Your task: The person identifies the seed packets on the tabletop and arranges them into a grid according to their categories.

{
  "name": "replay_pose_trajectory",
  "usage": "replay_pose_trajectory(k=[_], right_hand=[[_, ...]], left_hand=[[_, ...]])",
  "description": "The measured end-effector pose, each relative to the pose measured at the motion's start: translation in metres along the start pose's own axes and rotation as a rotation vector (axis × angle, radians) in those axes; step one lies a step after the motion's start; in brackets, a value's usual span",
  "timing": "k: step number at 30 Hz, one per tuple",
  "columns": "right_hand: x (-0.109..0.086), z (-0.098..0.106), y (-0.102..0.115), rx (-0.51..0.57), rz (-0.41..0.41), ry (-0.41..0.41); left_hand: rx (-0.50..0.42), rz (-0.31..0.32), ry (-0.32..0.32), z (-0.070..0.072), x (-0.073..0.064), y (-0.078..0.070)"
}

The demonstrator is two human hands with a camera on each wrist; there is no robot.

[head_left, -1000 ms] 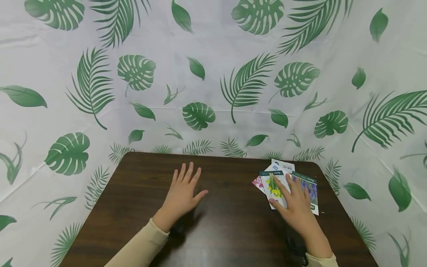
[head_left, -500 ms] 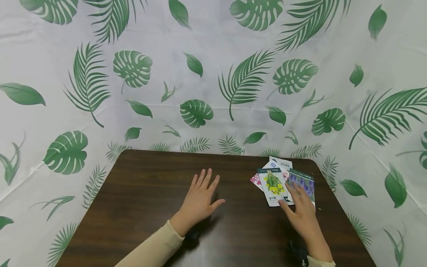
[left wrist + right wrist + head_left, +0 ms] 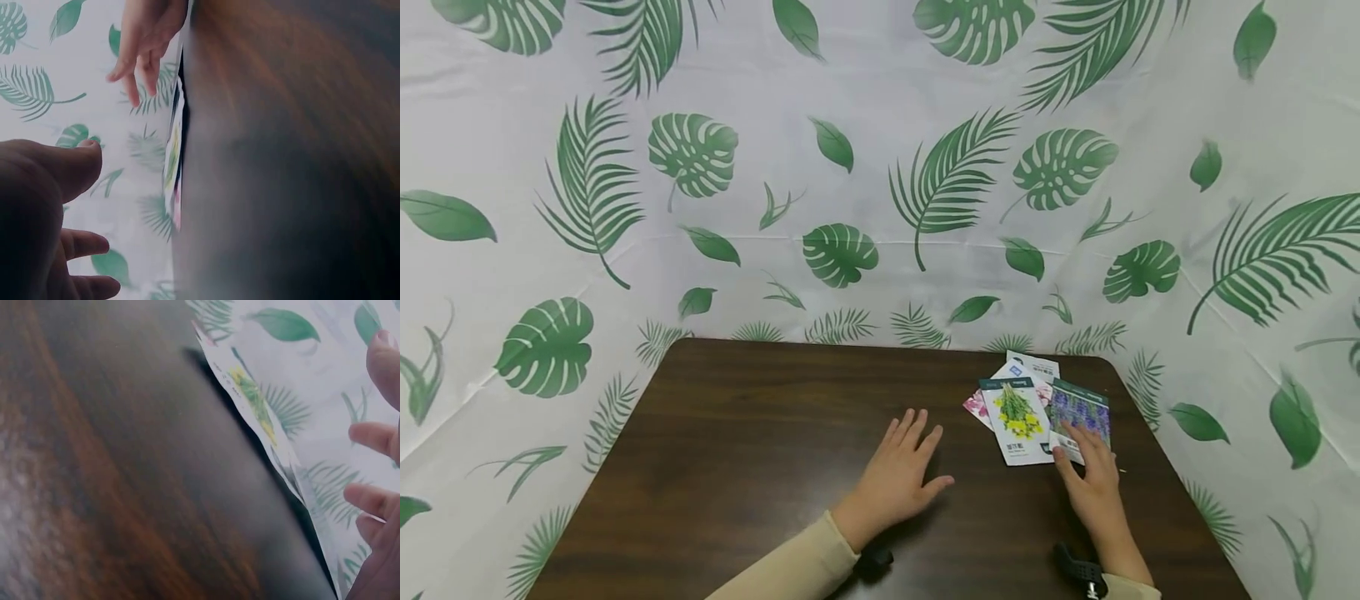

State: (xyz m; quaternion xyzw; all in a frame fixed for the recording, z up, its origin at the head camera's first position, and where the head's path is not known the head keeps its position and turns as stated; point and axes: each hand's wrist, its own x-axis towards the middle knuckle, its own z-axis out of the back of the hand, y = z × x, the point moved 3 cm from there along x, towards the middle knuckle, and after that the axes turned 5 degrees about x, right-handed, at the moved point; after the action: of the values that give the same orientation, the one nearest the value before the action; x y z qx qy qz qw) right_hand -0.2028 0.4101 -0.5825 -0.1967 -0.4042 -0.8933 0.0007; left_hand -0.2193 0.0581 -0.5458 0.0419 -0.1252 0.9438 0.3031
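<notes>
Four seed packets (image 3: 1017, 433) can be made out in a loose, overlapping fan at the far right of the table. Frontmost is the yellow-flower packet (image 3: 1018, 417), lying over the pink-flower packet (image 3: 977, 406); just right of it is the lavender packet (image 3: 1081, 408), and a mostly white packet (image 3: 1043, 365) pokes out behind. Their arrangement looks the same as a second ago; the hands are what have shifted. The right hand (image 3: 1096, 482) has slid off the yellow-flower packet to the lavender packet's lower edge, fingers loosely spread and grasping nothing; the left wrist view shows a gap beneath its fingertips. The left hand (image 3: 895, 482) has come rightward, nearer the fan, its fingers wide and holding nothing. For the handling of the packets, I judge, this leaves the fan unaltered and the yellow-flower packet fully exposed. Around them lie the dark wooden table (image 3: 737, 417) and, behind, a white leaf-printed cloth (image 3: 760, 308).
</notes>
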Motion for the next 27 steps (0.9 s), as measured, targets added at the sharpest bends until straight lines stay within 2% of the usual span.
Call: replay_pose_trajectory(k=[4,8,11,19,23,27], right_hand=[[-0.001,-0.001,-0.002,0.024,-0.056,0.023],[-0.002,-0.004,-0.005,0.025,-0.083,0.043],[-0.001,-0.006,-0.005,0.014,-0.101,0.057],[0.003,-0.005,-0.004,-0.009,-0.182,0.106],[0.003,-0.005,-0.004,-0.008,-0.184,0.125],[0.000,-0.007,-0.004,-0.006,-0.166,0.134]], left_hand=[[-0.010,-0.041,0.034,-0.006,0.006,-0.012],[0.002,-0.095,0.126,-0.011,0.013,-0.027],[0.007,-0.149,0.186,-0.015,0.021,-0.037],[0.023,-0.312,0.261,-0.014,0.045,-0.057],[0.008,-0.320,0.286,-0.013,0.054,-0.066],[-0.008,-0.346,0.299,-0.017,0.061,-0.071]])
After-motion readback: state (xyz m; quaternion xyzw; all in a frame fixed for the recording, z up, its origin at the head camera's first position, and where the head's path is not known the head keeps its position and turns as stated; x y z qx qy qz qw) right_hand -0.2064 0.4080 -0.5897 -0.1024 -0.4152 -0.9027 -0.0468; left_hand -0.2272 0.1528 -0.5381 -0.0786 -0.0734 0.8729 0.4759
